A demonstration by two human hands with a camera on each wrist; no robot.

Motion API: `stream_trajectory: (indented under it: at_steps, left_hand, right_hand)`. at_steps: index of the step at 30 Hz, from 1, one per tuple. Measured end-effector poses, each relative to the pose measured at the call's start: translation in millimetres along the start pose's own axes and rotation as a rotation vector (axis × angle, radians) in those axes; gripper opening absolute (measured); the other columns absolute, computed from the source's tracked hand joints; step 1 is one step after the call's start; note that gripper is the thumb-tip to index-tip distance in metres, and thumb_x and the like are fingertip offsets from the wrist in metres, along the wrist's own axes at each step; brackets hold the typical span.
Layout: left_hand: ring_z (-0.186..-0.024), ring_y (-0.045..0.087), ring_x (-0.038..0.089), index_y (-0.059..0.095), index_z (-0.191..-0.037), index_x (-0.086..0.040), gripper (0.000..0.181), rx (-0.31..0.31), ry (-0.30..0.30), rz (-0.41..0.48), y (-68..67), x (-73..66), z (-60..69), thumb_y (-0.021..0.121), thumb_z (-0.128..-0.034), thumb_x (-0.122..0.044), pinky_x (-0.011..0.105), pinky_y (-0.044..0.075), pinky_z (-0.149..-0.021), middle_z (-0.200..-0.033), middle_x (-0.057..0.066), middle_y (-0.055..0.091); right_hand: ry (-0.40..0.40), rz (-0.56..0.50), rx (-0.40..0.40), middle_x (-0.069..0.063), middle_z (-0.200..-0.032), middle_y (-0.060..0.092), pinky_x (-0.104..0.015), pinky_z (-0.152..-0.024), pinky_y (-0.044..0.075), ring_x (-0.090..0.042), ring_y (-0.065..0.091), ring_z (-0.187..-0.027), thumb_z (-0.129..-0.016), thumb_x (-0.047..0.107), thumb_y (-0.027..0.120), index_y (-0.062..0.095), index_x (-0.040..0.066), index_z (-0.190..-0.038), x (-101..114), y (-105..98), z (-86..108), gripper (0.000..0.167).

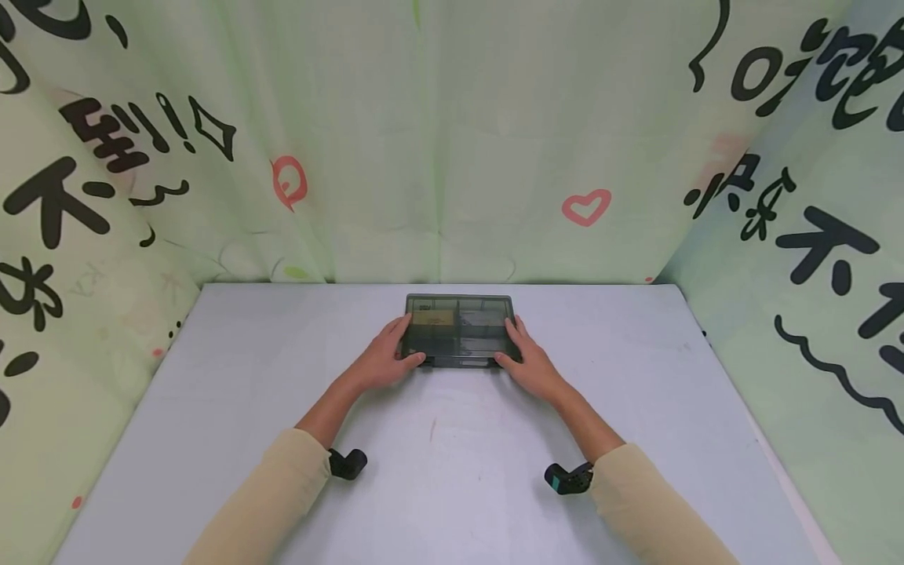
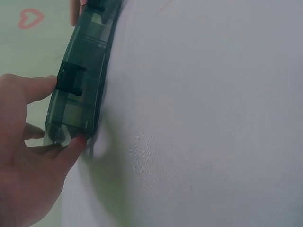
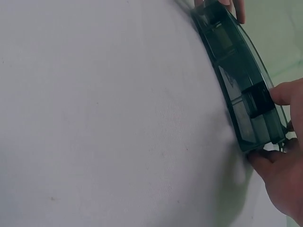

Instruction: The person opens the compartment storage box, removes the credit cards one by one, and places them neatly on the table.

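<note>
A dark, see-through plastic compartment box (image 1: 466,345) with a lid on it is at the far middle of the white table. A tan, flat piece (image 1: 433,317) shows through its upper left part; what it is, I cannot tell. My left hand (image 1: 384,357) grips the box's left end, its thumb by a front latch (image 2: 72,78). On the opposite end, my right hand (image 1: 531,362) holds on likewise, thumb at the other latch (image 3: 258,98). In both wrist views, fingers reach around the box's ends, and some are hidden behind it.
The white table (image 1: 452,486) ends just behind the box at a pale green curtain (image 1: 438,157) with black writing and red hearts. More curtain hangs along both sides. Black wrist devices (image 1: 348,464) sit at both cream sleeves (image 1: 271,494).
</note>
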State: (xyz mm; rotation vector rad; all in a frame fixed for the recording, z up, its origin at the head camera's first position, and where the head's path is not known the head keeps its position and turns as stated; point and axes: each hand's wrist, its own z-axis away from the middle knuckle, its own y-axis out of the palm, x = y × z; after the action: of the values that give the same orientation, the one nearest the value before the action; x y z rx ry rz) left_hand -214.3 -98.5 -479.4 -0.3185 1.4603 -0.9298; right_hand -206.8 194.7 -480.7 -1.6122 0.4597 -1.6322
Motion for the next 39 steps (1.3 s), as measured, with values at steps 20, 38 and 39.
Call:
stream_trajectory:
  at_steps: [20,38,39]
  left_hand:
    - [-0.151,0.003,0.034,-0.014,-0.153,-0.002,0.088,0.127,-0.032,0.178,-3.3,-0.8,-0.8,0.051,-0.1008,-0.03,0.053,0.014,-0.121,-0.163,0.019,-0.004]
    - [-0.152,-0.006,0.029,-0.023,-0.151,-0.012,0.088,0.181,-0.1,0.245,1.3,-2.7,-3.3,0.046,-0.1025,-0.032,0.053,0.008,-0.122,-0.163,0.01,-0.016]
    - [-0.152,-0.006,0.029,-0.023,-0.151,-0.011,0.088,0.18,-0.101,0.246,1.0,-3.3,-2.9,0.046,-0.1025,-0.031,0.054,0.008,-0.122,-0.163,0.01,-0.016]
  right_hand:
    - [0.145,-0.342,-0.041,-0.004,-0.163,-0.019,-0.05,-0.123,-0.001,-0.022,-0.017,-0.151,-0.092,0.013,0.04,-0.015,0.014,-0.154,9,19,-5.6,0.083]
    - [0.175,-0.355,-0.136,-0.002,-0.165,-0.01,-0.048,-0.124,0.004,-0.021,-0.011,-0.152,-0.089,0.009,0.037,-0.005,0.016,-0.156,15,24,-3.5,0.08]
    - [0.175,-0.356,-0.139,-0.002,-0.165,-0.01,-0.048,-0.124,0.004,-0.021,-0.011,-0.152,-0.089,0.009,0.037,-0.005,0.016,-0.156,15,24,-3.5,0.08]
